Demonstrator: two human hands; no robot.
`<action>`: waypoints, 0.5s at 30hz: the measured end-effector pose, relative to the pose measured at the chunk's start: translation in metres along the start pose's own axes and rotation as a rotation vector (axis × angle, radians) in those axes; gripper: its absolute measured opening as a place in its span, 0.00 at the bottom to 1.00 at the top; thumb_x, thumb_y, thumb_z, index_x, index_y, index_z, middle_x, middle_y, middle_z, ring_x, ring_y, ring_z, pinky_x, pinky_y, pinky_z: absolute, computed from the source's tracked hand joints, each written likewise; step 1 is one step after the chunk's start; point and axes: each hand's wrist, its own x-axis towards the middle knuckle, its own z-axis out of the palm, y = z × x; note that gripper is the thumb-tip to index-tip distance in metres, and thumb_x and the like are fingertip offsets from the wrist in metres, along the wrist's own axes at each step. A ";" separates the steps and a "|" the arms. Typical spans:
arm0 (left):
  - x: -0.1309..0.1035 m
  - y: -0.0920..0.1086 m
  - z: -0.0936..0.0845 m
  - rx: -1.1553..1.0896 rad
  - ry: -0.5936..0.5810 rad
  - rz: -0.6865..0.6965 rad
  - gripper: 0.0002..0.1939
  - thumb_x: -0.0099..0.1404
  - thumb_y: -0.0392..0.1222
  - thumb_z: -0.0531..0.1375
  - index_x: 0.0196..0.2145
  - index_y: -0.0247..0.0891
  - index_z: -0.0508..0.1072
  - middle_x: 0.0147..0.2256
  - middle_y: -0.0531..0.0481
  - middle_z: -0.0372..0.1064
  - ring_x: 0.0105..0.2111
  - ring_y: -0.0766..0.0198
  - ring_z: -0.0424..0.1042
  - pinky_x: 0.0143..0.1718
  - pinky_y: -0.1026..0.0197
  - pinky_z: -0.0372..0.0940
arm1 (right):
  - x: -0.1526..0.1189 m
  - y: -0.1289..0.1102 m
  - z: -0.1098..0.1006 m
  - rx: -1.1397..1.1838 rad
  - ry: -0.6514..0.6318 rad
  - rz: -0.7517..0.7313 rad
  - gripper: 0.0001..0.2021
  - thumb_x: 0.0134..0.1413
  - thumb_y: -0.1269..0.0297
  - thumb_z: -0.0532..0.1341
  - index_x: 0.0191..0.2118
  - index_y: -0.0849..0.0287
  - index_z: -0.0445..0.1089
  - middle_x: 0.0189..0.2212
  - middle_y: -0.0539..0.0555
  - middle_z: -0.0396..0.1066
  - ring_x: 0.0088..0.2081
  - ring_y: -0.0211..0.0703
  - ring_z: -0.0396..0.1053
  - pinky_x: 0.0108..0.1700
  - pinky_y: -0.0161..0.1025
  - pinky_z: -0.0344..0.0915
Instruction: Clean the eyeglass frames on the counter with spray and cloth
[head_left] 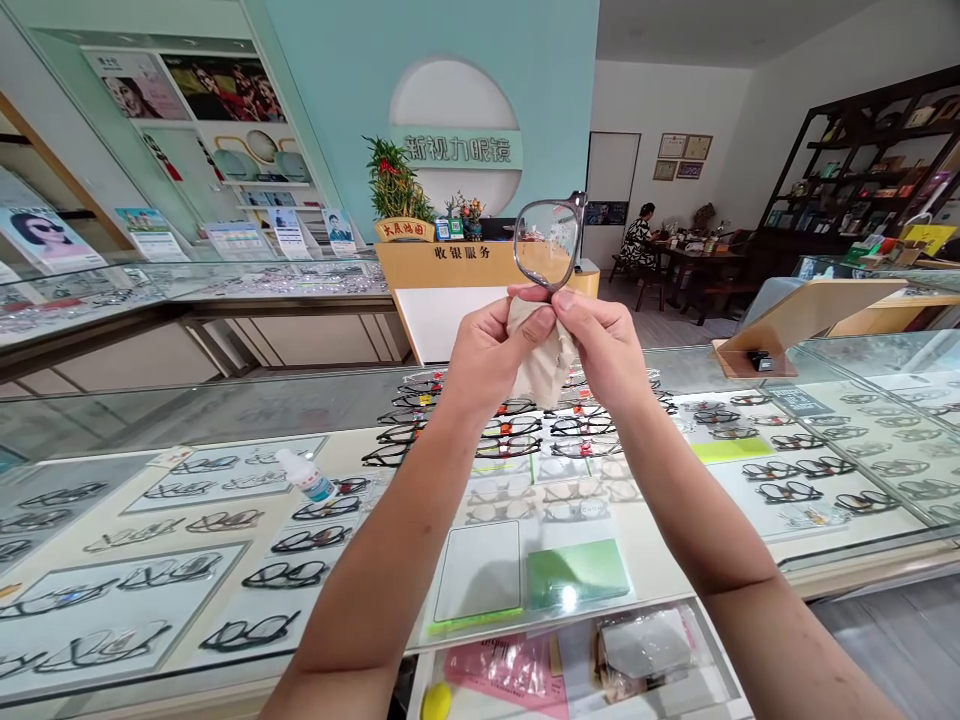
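Observation:
A pair of eyeglasses (546, 248) is raised in front of me, turned on end with one dark-rimmed lens uppermost. Its lower part is hidden behind my fingers and a beige cleaning cloth (546, 372). My left hand (486, 345) is closed, its thumb pressing the cloth just under the upper lens. Close against it, my right hand (606, 342) pinches the frame by the lower rim, with the cloth beside its fingers. Below both hands, rows of display glasses (508, 447) lie in the glass counter (300, 400).
A white spray bottle (306, 478) stands on the counter at left. An open drawer (720, 665) near me holds packets. A tilted wooden-backed mirror (806, 310) stands at right. Beyond are a cashier desk (401, 275) and a seated person (641, 240).

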 end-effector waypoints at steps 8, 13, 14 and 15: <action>-0.002 0.001 -0.007 0.143 -0.146 0.038 0.36 0.52 0.58 0.83 0.52 0.37 0.80 0.39 0.49 0.81 0.37 0.58 0.79 0.37 0.61 0.74 | 0.002 0.002 0.002 0.221 0.062 0.114 0.23 0.61 0.36 0.71 0.47 0.50 0.87 0.50 0.55 0.86 0.62 0.58 0.77 0.61 0.53 0.78; 0.001 -0.001 -0.012 0.228 -0.192 0.087 0.31 0.58 0.64 0.78 0.47 0.36 0.81 0.36 0.49 0.79 0.34 0.60 0.76 0.33 0.63 0.70 | 0.007 0.005 -0.002 0.301 0.056 0.169 0.23 0.60 0.39 0.72 0.48 0.52 0.85 0.51 0.54 0.85 0.62 0.58 0.78 0.59 0.51 0.79; 0.001 -0.003 -0.012 0.229 -0.173 0.102 0.31 0.60 0.65 0.77 0.45 0.36 0.81 0.35 0.49 0.78 0.33 0.61 0.75 0.32 0.63 0.69 | 0.007 0.004 -0.002 0.303 0.053 0.171 0.23 0.59 0.39 0.73 0.48 0.52 0.85 0.52 0.54 0.85 0.62 0.58 0.78 0.59 0.51 0.80; 0.002 -0.005 -0.012 0.224 -0.148 0.118 0.30 0.62 0.67 0.75 0.43 0.37 0.80 0.34 0.49 0.77 0.32 0.61 0.75 0.32 0.63 0.69 | 0.007 0.004 -0.002 0.300 0.053 0.175 0.22 0.59 0.39 0.73 0.47 0.51 0.85 0.52 0.54 0.85 0.61 0.57 0.78 0.58 0.51 0.80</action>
